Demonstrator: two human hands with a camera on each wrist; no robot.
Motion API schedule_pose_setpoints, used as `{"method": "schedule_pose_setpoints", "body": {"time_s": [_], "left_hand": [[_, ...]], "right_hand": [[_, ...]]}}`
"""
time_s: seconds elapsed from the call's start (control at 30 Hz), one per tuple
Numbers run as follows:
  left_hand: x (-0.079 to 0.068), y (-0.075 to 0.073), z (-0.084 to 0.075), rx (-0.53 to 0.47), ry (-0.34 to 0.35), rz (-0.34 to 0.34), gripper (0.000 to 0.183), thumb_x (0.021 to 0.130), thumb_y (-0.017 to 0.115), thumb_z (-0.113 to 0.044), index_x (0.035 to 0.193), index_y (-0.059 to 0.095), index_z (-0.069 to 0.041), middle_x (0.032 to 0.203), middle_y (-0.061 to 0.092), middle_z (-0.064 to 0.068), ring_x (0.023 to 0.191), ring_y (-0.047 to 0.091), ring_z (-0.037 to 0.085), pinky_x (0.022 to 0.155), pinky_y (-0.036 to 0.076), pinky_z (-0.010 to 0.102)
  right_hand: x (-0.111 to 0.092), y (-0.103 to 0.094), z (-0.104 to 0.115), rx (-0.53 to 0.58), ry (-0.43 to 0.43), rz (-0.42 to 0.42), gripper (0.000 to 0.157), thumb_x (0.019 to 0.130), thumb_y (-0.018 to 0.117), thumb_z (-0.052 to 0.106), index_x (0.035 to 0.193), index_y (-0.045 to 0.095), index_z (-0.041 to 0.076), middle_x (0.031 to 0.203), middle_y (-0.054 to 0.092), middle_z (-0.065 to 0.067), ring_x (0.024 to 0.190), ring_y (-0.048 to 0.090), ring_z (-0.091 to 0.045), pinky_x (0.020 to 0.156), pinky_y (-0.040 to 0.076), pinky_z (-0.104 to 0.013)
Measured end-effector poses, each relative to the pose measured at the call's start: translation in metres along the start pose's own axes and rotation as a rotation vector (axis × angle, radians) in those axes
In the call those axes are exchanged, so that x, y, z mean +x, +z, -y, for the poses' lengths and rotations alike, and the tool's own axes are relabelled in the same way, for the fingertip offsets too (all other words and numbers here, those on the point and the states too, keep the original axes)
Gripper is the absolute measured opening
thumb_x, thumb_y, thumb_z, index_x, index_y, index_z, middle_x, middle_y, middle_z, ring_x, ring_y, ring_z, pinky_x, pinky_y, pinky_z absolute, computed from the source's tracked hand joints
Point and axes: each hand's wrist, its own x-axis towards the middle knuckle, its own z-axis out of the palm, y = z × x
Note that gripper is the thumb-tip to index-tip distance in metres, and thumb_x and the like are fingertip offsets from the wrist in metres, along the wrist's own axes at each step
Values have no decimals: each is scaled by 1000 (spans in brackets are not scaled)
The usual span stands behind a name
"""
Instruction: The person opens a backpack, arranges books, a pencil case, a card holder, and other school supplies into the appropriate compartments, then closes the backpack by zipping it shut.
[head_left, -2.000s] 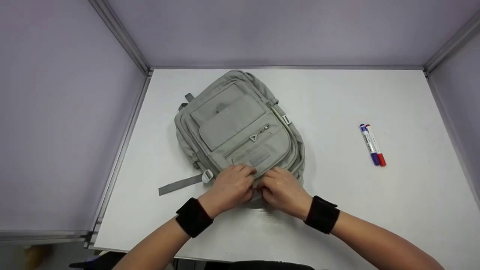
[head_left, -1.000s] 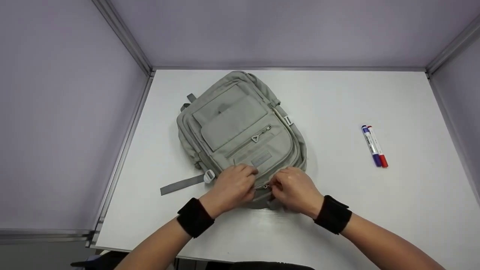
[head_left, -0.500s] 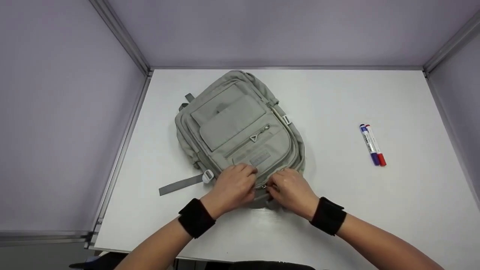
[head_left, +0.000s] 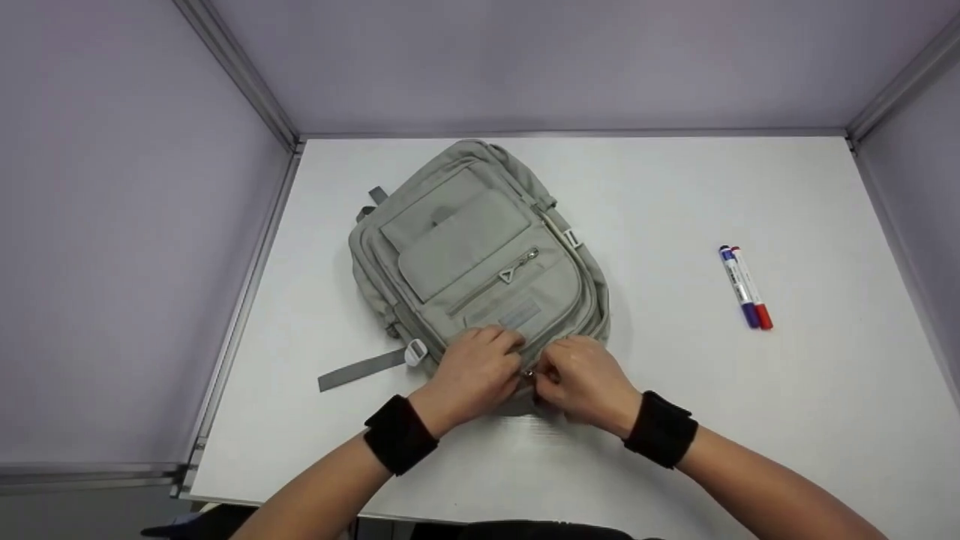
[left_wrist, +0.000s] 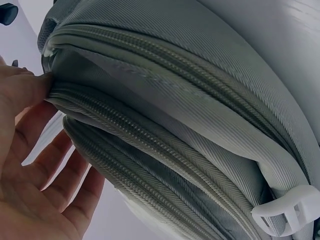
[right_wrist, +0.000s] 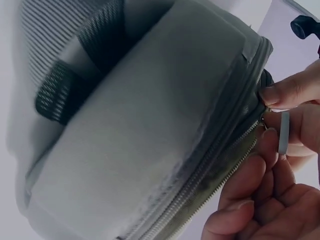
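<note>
A grey-green backpack (head_left: pixel 461 251) lies front up on the table, tilted, with both hands at its near end. With thumb and fingers, my left hand (head_left: pixel 480 367) pinches the edge of the bag beside a zipper (left_wrist: pixel 135 135); the compartment there gapes in the left wrist view. My right hand (head_left: pixel 589 379) pinches a zipper pull (right_wrist: pixel 284 132) at the bag's corner, its pale grey tab showing among the fingers. Unzipped teeth (right_wrist: pixel 220 185) run away from these fingers in the right wrist view. Seen from above, the knuckles cover part of the seam.
Two markers, one blue (head_left: pixel 739 285) and one red (head_left: pixel 754 289), lie side by side on the white table (head_left: pixel 675 210) to the right. A loose strap (head_left: pixel 360 370) with a white buckle (head_left: pixel 415 352) sticks out left of the bag. Pale walls enclose the table's back and sides.
My right hand has shifted right from beside the left hand, bringing the zipper's metal slider into sight, then stayed nearly put. My left hand has just edged right. The backpack stays in place.
</note>
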Motion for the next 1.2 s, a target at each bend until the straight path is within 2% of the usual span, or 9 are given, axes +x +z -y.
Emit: {"method": "schedule_pose_setpoints", "body": {"time_s": [0.3, 0.4, 0.63, 0.87, 1.2], "left_hand": [[4, -2, -2, -4, -5, 0, 18, 86, 81, -30, 81, 74, -15, 117, 67, 0, 105, 63, 22, 81, 51, 36], [6, -1, -2, -12, -20, 7, 16, 86, 79, -28, 81, 74, -14, 117, 68, -1, 106, 63, 22, 83, 51, 37], [1, -1, -3, -52, -70, 33, 13, 87, 78, -24, 79, 74, -16, 117, 68, -1, 104, 64, 21, 80, 53, 37], [7, 2, -6, -53, -62, 33, 12, 89, 76, -23, 80, 73, -16, 117, 68, 0, 103, 64, 21, 78, 53, 36], [9, -4, -7, -25, -90, 106, 6, 89, 74, -20, 85, 74, -15, 115, 68, 0, 100, 66, 22, 73, 54, 38]], "right_hand": [[5, -9, -10, 7, 48, 45, 15, 77, 76, 11, 75, 63, 17, 67, 57, 10, 66, 56, -13, 70, 48, -36], [6, -18, -23, -4, 52, 45, 14, 77, 75, 10, 76, 62, 16, 69, 58, 9, 66, 55, -14, 67, 47, -35], [6, -45, -69, -16, 214, 11, 17, 79, 75, 6, 74, 61, 14, 66, 54, 7, 64, 49, -14, 65, 41, -35], [7, -53, -90, -29, 196, 14, 14, 82, 75, 9, 75, 63, 12, 66, 55, 5, 65, 49, -16, 66, 41, -36], [14, -58, -103, -36, 169, 5, 11, 83, 77, 9, 77, 68, 11, 68, 59, 4, 66, 51, -17, 68, 42, -37]]}}
